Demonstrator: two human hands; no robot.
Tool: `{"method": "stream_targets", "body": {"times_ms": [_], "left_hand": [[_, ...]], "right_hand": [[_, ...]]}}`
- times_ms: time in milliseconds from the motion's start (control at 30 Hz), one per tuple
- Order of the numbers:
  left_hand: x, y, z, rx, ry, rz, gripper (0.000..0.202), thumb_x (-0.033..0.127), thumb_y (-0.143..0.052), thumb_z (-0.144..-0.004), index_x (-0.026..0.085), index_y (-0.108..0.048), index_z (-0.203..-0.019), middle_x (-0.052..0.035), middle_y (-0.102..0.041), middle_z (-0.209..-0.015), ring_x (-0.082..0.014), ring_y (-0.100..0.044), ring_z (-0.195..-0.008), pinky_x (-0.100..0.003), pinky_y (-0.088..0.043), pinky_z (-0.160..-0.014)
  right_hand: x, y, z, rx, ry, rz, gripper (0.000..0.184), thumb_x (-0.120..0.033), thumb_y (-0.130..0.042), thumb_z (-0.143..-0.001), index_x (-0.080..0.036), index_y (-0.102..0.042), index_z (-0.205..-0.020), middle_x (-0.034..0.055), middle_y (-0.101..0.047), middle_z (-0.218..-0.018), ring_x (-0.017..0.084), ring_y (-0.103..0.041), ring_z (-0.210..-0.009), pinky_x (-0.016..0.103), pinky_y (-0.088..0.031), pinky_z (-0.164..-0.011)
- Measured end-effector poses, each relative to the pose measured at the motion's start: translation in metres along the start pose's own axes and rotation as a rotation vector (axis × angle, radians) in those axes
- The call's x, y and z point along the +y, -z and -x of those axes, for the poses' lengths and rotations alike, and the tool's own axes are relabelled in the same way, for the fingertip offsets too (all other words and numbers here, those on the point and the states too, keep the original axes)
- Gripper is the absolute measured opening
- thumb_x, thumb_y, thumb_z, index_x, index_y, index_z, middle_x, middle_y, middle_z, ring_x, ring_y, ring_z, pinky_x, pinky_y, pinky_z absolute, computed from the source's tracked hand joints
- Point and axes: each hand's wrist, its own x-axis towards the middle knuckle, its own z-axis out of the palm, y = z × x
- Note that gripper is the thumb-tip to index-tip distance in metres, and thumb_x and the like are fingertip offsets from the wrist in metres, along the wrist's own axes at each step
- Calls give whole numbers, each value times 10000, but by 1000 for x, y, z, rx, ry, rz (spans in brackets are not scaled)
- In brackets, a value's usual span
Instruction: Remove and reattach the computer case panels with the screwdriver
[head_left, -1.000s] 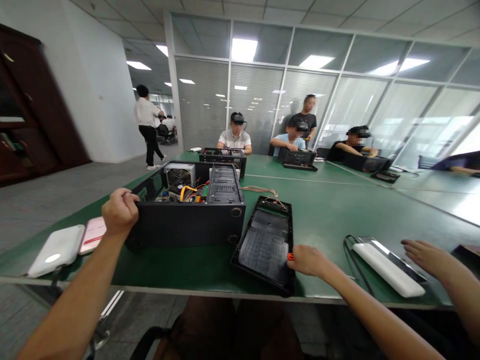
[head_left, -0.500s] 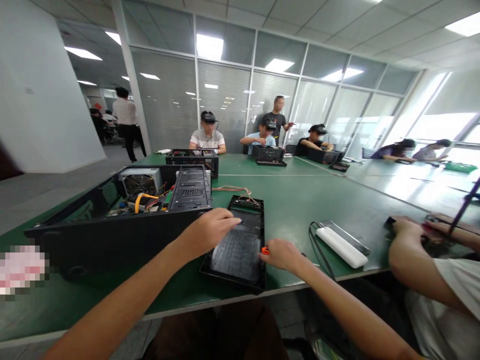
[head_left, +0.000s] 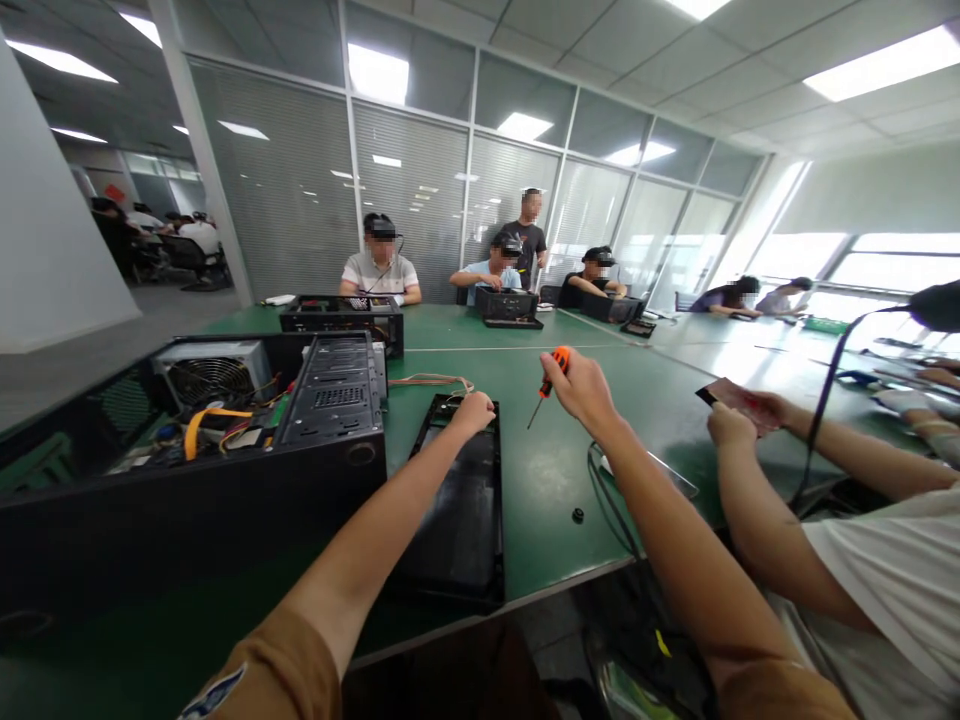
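My left hand [head_left: 474, 411] reaches forward and rests, fingers curled, on the far end of a black plastic front panel [head_left: 461, 510] that lies flat on the green table [head_left: 555, 470]. Whether it grips the panel is hidden. Raised above the table, my right hand [head_left: 583, 388] is closed round a small screwdriver with an orange handle [head_left: 551, 372], its tip pointing down and left. An open black computer case [head_left: 225, 440] lies to the left of the panel, with its fan, cables and drive cage exposed.
A small black screw or knob [head_left: 577, 515] lies on the table near my right arm. A neighbour's hands [head_left: 739, 415] at the right hold a dark reddish card. Several seated people work on other cases [head_left: 507, 304] across the table; one stands behind.
The view swung right. My left hand left the case's corner, crossed to the panel and reached its far end. My right hand lifted off the panel's edge, raising the screwdriver.
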Motion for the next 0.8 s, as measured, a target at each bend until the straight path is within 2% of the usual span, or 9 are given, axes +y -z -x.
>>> {"method": "stream_targets", "body": {"times_ms": [67, 133, 300, 433, 533, 667, 800], "left_hand": [[-8, -6, -13, 7, 25, -2, 228, 188, -562, -707, 113, -682, -885, -105, -668, -915, -194, -588, -880, -267, -431, -823], [-15, -12, -23, 3, 35, 4, 224, 180, -544, -722, 125, -680, -891, -92, -670, -915, -184, -588, -881, -264, -431, -831], [-23, -33, -39, -26, 15, 16, 275, 185, -563, -712, 119, -657, -961, -80, -671, -909, -171, -599, -850, -250, -444, -812], [-28, -47, -47, -29, -1, 6, 276, 190, -546, -727, 120, -652, -972, -85, -668, -911, -174, -599, -854, -254, -435, -831], [-33, -52, -51, -26, -14, -6, 254, 172, -515, -746, 128, -653, -954, -88, -661, -942, -173, -589, -890, -261, -416, -864], [-37, -56, -50, -41, -40, -32, 210, 169, -485, -768, 138, -660, -880, -84, -660, -911, -168, -584, -889, -267, -415, -858], [-38, -55, -46, -52, -68, -60, 176, 171, -513, -754, 139, -659, -848, -76, -662, -862, -166, -590, -847, -265, -420, -838]], "right_hand": [[13, -22, -16, 53, 9, -83, 393, -523, -331, -846, -182, -486, -727, 25, -588, -672, 137, -540, -630, 232, -377, -642], [27, -46, -30, 28, -11, -195, 380, -520, -347, -839, -179, -484, -741, 19, -597, -669, 117, -534, -572, 216, -387, -602], [55, -94, -55, -25, -175, -338, 401, -545, -326, -827, -175, -477, -792, 16, -608, -666, 99, -499, -476, 207, -393, -520], [67, -110, -62, -12, -151, -349, 419, -563, -340, -814, -172, -488, -778, 10, -599, -633, 100, -497, -473, 212, -394, -523], [71, -117, -64, -73, -126, -328, 403, -550, -360, -815, -173, -492, -771, 4, -604, -642, 93, -497, -475, 210, -397, -537], [73, -129, -67, -154, -100, -305, 347, -508, -389, -822, -179, -488, -776, -2, -615, -669, 95, -517, -509, 211, -403, -554], [76, -137, -67, -154, -58, -281, 332, -496, -401, -823, -185, -490, -753, -2, -612, -662, 106, -534, -543, 220, -406, -570]]}}
